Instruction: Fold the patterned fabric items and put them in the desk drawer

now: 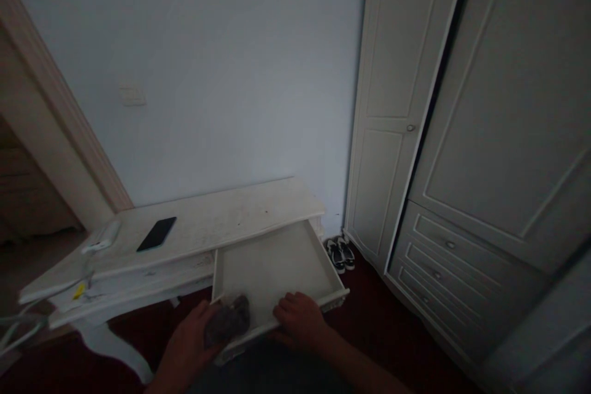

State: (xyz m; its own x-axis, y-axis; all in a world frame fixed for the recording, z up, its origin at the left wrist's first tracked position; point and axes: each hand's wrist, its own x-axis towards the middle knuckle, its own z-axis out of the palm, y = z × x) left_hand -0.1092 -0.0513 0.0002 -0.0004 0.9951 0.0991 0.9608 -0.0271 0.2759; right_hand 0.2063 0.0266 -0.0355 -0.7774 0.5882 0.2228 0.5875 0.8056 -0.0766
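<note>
A white drawer (277, 258) is pulled out of the white table (240, 209), and its bare bottom shows. My left hand (191, 335) is closed on a dark, crumpled cloth-like bundle (228, 322) at the drawer's front left corner. What kind of thing the bundle is, I cannot make out. My right hand (298, 320) has its fingers curled over the drawer's front edge, right of the middle. The front panel's outer face is mostly out of sight below the hands.
A dark phone (157, 234) and a white object (108, 235) lie on the tabletop's left part. Black-and-white sneakers (340, 253) stand on the dark red floor (364, 314) beside the wardrobe (383, 191). A metal rack-like object (21, 335) juts in at lower left.
</note>
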